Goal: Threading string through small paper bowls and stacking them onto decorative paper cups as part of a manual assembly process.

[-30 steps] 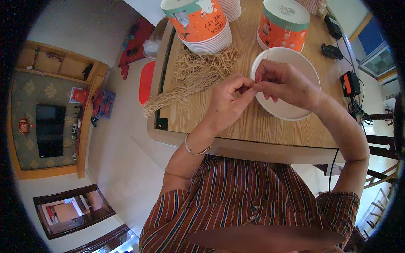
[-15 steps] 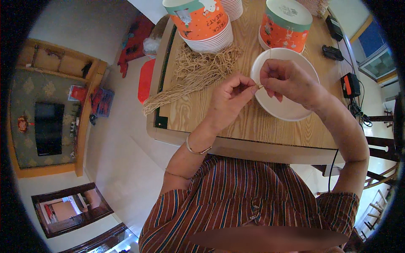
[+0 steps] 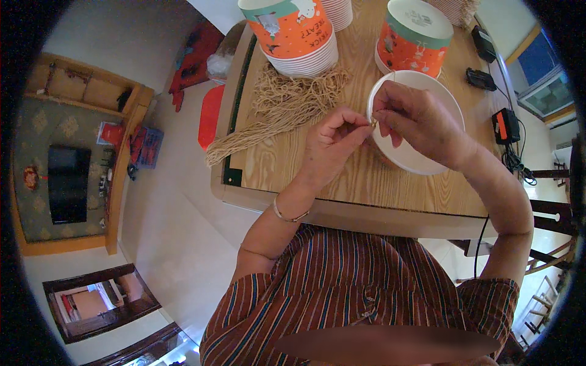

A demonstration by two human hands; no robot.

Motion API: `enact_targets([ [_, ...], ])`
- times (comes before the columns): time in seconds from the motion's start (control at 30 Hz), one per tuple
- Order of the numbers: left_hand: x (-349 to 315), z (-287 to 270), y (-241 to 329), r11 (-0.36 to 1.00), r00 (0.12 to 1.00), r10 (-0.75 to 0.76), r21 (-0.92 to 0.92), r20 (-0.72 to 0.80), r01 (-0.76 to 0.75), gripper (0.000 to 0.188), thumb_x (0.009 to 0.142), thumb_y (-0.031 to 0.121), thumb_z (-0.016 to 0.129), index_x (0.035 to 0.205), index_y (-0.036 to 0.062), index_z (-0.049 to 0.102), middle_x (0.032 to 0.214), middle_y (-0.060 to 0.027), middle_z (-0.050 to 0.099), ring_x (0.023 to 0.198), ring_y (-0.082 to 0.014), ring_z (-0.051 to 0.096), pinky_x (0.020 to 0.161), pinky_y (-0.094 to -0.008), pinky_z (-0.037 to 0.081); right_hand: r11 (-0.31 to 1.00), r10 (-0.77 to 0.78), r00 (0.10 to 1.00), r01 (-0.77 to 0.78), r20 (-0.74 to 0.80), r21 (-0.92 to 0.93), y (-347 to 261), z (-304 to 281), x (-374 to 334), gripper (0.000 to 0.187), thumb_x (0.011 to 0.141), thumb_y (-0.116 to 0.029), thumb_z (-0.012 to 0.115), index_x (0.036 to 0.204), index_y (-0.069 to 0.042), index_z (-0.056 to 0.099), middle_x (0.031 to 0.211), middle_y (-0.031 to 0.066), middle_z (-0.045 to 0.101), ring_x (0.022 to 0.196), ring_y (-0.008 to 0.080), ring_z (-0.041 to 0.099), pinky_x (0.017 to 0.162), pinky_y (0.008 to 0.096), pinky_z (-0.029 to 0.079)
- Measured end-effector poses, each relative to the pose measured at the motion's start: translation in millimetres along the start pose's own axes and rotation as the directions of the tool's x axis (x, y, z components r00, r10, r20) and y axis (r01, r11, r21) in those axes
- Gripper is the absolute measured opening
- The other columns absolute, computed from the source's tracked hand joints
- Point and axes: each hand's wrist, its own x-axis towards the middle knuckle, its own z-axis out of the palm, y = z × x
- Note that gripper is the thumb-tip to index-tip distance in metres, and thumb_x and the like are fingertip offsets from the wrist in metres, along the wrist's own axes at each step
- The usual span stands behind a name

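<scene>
Over the near left rim of a white-lined paper bucket [image 3: 450,152], both of my hands meet at a short piece of thin tan cord [image 3: 373,123]. My left hand [image 3: 329,143] pinches it between thumb and forefinger. Just to the right, my right hand [image 3: 424,125] is closed in a pinch on the same cord, its fingers bent and partly hidden. The bucket's open mouth faces up beneath my right hand. A loose hank of tan cord [image 3: 293,100] lies on the table beyond my left hand, with its long tail reaching the left edge.
Behind the hank stands a stack of orange and green paper buckets [image 3: 296,39], upside down. Another upturned bucket [image 3: 415,39] is at the back right. Black devices and cables [image 3: 511,137] line the right side of the wood-grain table [image 3: 342,180]. A red stool [image 3: 211,116] stands off the left edge.
My right hand has turned slightly and drawn a little nearer, its pinch still close to my left fingertips. The bucket has shifted slightly to the right. My left hand is nearly unmoved.
</scene>
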Motion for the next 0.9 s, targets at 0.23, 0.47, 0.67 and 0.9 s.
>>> enact_targets([
  [0.23, 0.6, -5.2, -4.0, 0.985, 0.995, 0.097, 0.144, 0.011, -0.098, 0.011, 0.085, -0.003, 0.067, 0.093, 0.004, 0.062, 0.088, 0.0022, 0.056, 0.078, -0.0045, 0.053, 0.067, -0.0189, 0.043, 0.993, -0.05, 0.999, 0.048, -0.016, -0.107, -0.3, 1.4, 0.3, 0.004, 0.095, -0.007, 0.053, 0.094, -0.003, 0.052, 0.073, 0.0017, 0.055, 0.066, 0.0079, 0.055, 0.057, 0.0241, 0.047],
  [0.47, 0.8, -5.2, -6.2, 0.974, 0.989, 0.151, 0.168, 0.011, -0.15, 0.011, 0.085, -0.004, 0.066, 0.092, 0.0035, 0.061, 0.088, 0.0011, 0.054, 0.077, -0.0051, 0.052, 0.067, -0.0191, 0.042, 0.993, -0.072, 0.996, 0.066, -0.056, -0.099, -0.1, 3.3, 0.3, 0.005, 0.096, -0.008, 0.053, 0.095, -0.003, 0.052, 0.076, 0.0015, 0.055, 0.068, 0.0079, 0.055, 0.057, 0.024, 0.047],
  [0.67, 2.5, -5.6, -7.2, 0.984, 0.992, 0.125, 0.129, 0.014, -0.125, 0.012, 0.085, -0.004, 0.066, 0.092, 0.0032, 0.06, 0.09, 0.0008, 0.055, 0.081, -0.0056, 0.053, 0.071, -0.0203, 0.044, 0.999, 0.01, 1.0, -0.01, 0.006, 0.034, 6.3, -0.3, 6.3, 0.007, 0.096, -0.009, 0.054, 0.096, -0.002, 0.054, 0.077, 0.0013, 0.055, 0.069, 0.0075, 0.055, 0.058, 0.0229, 0.047],
  [0.9, 0.9, 0.7, -1.9, 0.997, 0.998, 0.069, 0.033, -0.003, -0.069, 0.011, 0.086, -0.003, 0.065, 0.093, 0.0034, 0.06, 0.091, 0.0003, 0.057, 0.086, -0.0071, 0.056, 0.078, -0.0217, 0.047, 0.989, 0.036, 0.998, -0.044, 0.056, 0.141, 10.0, -1.5, 7.7, 0.008, 0.096, -0.01, 0.054, 0.096, -0.002, 0.055, 0.078, 0.0016, 0.056, 0.069, 0.0069, 0.055, 0.058, 0.0221, 0.047],
])
